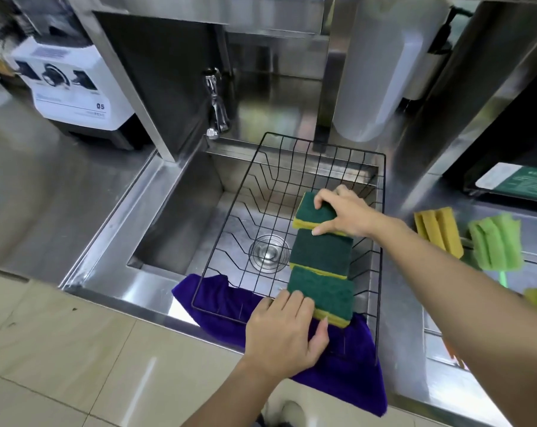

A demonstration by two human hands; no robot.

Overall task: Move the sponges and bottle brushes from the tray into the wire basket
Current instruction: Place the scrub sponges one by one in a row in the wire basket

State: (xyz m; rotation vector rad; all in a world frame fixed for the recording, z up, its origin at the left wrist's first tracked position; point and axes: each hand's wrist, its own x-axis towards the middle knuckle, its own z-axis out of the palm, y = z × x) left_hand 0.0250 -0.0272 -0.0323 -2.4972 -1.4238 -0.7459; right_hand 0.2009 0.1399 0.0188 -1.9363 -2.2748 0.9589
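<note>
Green-and-yellow rectangular sponges (321, 255) line the black wire basket's (230, 217) right side, right hand (345, 215) pinching the farthest, left hand (287, 328) gripping the nearest.

I am looking into what I take for a commercial kitchen or drinks bar, at its washing-up corner. Nearly every surface is stainless steel: the bench (30, 192) on the left of the frame, the deep square sink (181, 211) in the middle with its round drain (268, 251), and the steel panels rising behind it. A tap (215, 109) juts from the panel above the sink. At upper left stands a white blender base (73, 84) with a dial. Pale floor tiles (76, 365) fill the lower left. A green notice card (516, 181) sits at the right edge.
</note>
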